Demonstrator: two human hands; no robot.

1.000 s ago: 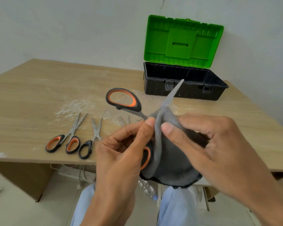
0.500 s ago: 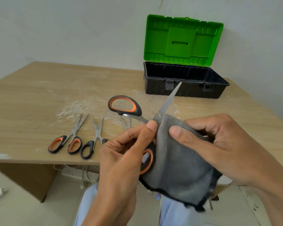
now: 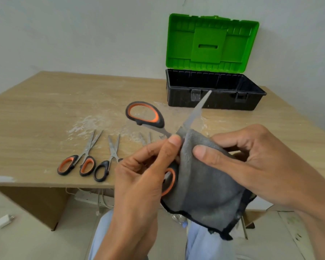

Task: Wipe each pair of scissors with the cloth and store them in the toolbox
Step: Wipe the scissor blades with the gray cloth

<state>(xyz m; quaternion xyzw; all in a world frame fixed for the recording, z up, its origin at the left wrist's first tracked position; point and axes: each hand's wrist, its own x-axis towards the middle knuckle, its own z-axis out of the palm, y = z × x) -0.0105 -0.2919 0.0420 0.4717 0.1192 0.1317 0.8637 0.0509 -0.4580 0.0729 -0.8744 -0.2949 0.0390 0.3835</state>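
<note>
Head view, compared with a second ago, shows the grey cloth no longer bunched high around the blade. It has slid down toward the pivot and now hangs open in a loose sheet over the person's lap. More bare steel of the held scissors shows above it, the tip pointing up toward the toolbox.

Over the last half second little shifts. The left hand keeps the opened scissors above the near edge of the worktop, its fingers curled round the metal near the pivot and the thumb tip pressed at the base of the blade. The right hand pinches the cloth's upper edge between thumb and curled fingers, just beside the blade.

My reading is that one stroke down this blade has ended and another pass, or the second blade, comes next. This pair is not ready to store.

Much of the task remains. An orange-handled pair and a black-handled pair lie on the dusty worktop, and the tips of a third pair peek out behind the left hand. The toolbox sits at the far edge with its green lid upright, and the visible part of its interior shows no scissors.
</note>
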